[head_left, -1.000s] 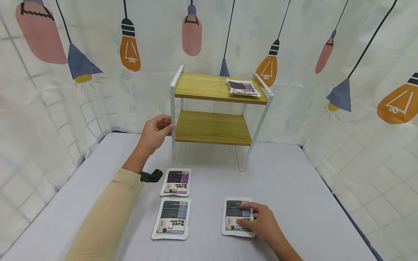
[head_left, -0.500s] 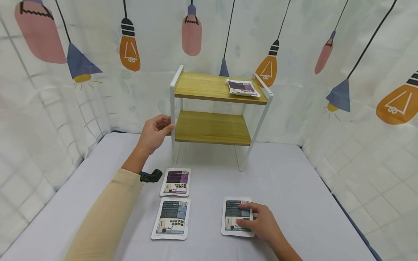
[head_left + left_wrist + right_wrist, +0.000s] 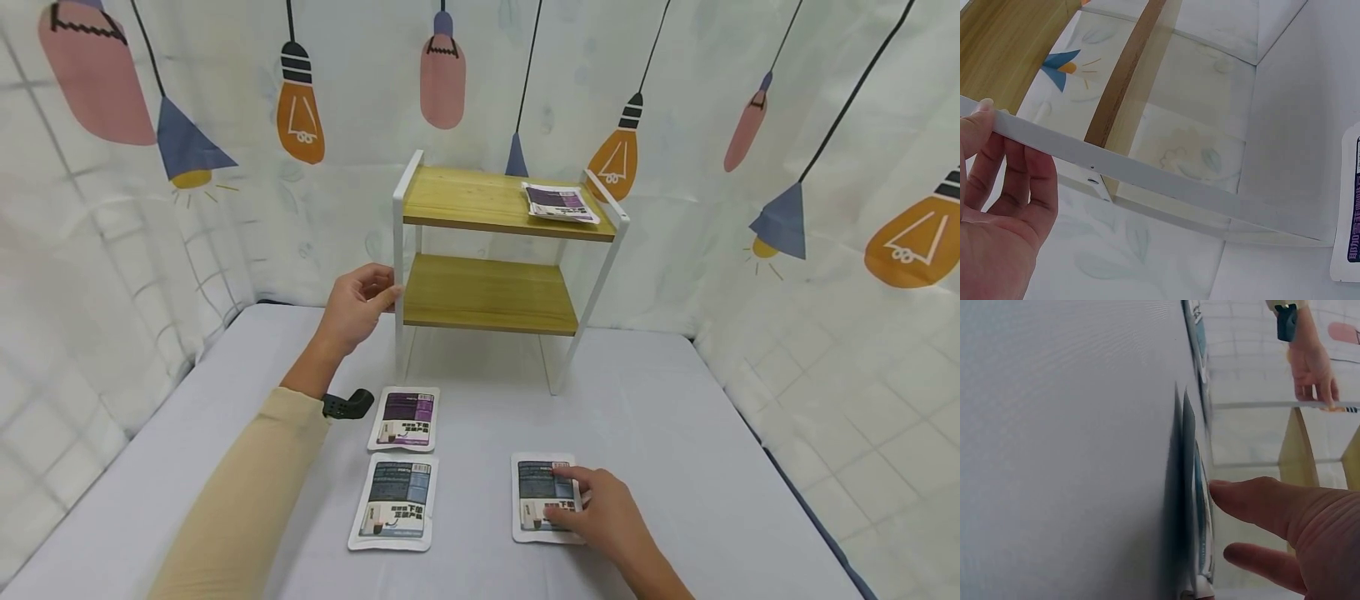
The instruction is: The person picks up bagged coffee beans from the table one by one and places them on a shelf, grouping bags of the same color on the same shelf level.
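Observation:
My left hand [image 3: 358,307] grips the left white upright of a two-tier shelf [image 3: 491,292]. In the left wrist view its thumb lies on one side of the white frame [image 3: 1147,178] and the curled fingers on the other. My right hand [image 3: 603,512] holds a white-edged flat pouch [image 3: 528,492] with a dark blue label, at the front right. Thumb and forefinger lie on the label side, and the other fingers are mostly hidden at its right edge. The right wrist view shows the pouch [image 3: 1200,512] edge-on, with the thumb against its face.
A purple-labelled pouch [image 3: 406,419] and a blue-labelled pouch [image 3: 394,502] lie in a column left of centre. More purple pouches [image 3: 561,203] rest on the upper board's right end. White cloth covers the table [image 3: 675,433]; a patterned curtain [image 3: 337,108] hangs close behind.
The view shifts very slightly. Both hands keep their places, the left on the shelf upright and the right on the blue-labelled pouch.

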A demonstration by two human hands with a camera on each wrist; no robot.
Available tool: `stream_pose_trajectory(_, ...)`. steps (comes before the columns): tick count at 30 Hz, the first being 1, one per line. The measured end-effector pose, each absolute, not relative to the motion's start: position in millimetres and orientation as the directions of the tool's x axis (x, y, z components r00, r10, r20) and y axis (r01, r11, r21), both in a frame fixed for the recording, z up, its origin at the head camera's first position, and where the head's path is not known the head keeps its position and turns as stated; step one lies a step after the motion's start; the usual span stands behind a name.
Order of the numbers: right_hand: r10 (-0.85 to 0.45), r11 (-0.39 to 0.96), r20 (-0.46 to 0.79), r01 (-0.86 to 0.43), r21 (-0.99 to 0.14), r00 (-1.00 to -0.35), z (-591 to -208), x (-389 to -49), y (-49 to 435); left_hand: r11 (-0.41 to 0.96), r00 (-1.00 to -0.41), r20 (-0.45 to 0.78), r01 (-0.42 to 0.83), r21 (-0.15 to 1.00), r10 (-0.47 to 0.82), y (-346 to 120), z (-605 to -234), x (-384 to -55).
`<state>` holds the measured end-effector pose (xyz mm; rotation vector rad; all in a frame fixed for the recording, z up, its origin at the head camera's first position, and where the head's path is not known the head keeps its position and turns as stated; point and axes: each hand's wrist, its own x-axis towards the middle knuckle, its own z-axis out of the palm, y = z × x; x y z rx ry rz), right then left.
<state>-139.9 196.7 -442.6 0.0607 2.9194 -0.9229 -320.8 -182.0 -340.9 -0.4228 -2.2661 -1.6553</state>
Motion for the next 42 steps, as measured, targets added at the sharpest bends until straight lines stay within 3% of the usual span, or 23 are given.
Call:
stream_pose_trajectory(9, 0.008, 0.855, -0.035, 0.026, -0.518, -0.999, -425.5, -151.8, 192.6, 0.298, -0.913, 0.402, 0.402, 0.866, 0.064, -182.3, -340.1, -320.4)
stream_pose_trajectory(23, -0.287, 0.625, 0.033, -0.213, -0.751, -0.957, -419.7, -197.7, 148.9, 0.287, -0.911, 0.407, 0.409, 0.866, 0.067, -182.4, -339.6, -318.4)
stream_pose_trajectory(28, -0.286, 0.581, 0.000, -0.174, -0.795, -0.958, -422.7, -214.2, 131.9, 0.290, -0.907, 0.416, 0.418, 0.861, 0.072, -182.6, -339.3, -319.9)
stream_pose_trajectory(36, -0.263, 0.481, -0.133, -0.010, -0.877, -0.956, -426.7, -238.9, 98.1, 0.290, -0.908, 0.413, 0.415, 0.862, 0.073, -183.2, -338.6, -320.8)
stream_pose_trajectory(42, -0.229, 0.488, -0.181, 0.048, -0.871, -0.957, -429.8, -253.1, 72.0, 0.287, -0.906, 0.417, 0.420, 0.861, 0.074, -181.7, -339.2, -320.8)
